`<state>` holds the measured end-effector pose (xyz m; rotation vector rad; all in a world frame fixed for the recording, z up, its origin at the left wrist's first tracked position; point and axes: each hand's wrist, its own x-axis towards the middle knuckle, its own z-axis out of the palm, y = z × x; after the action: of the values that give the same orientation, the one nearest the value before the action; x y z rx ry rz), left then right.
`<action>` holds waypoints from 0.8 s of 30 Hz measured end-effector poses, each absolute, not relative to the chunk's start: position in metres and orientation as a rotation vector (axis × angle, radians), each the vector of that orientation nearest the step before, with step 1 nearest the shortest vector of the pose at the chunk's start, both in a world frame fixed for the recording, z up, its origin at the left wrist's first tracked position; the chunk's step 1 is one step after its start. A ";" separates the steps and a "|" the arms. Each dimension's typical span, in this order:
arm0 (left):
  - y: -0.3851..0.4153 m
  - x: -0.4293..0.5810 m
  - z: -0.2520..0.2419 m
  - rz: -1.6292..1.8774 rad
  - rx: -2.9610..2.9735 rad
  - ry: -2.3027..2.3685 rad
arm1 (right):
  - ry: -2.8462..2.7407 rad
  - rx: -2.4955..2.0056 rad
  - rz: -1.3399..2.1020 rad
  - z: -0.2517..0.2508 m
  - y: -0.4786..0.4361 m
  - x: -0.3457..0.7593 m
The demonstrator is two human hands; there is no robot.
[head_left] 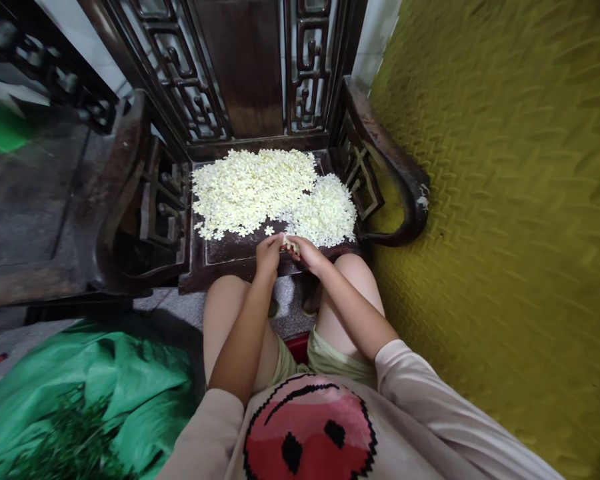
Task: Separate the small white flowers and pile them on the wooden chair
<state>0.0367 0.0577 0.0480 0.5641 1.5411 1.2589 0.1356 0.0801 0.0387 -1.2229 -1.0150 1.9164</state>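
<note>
Yellow textured panel (505,200) flanks the chair (247,67) bearing white flowers (255,187).

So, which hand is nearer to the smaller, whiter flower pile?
Right. The right hand is just in front of the smaller flower pile, at its near left edge; the left hand is farther off to the left.
</note>
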 end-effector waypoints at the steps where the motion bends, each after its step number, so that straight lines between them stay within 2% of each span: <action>1: 0.058 0.036 0.048 1.276 0.527 1.552 | -1.000 -1.231 1.911 0.038 0.081 0.136; 10: 0.063 0.032 0.042 1.365 0.426 1.640 | -0.980 -1.356 1.832 0.038 0.086 0.140; 16: 0.063 0.033 0.039 1.336 0.440 1.670 | -0.956 -1.499 1.642 0.030 0.088 0.142; 24: 0.062 0.031 0.038 1.273 0.328 1.751 | -1.001 -1.513 1.550 0.033 0.085 0.144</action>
<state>0.0309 0.0623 0.0376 0.3284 1.7511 1.2727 0.1437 0.0854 0.0332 -1.5126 -1.0005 1.5498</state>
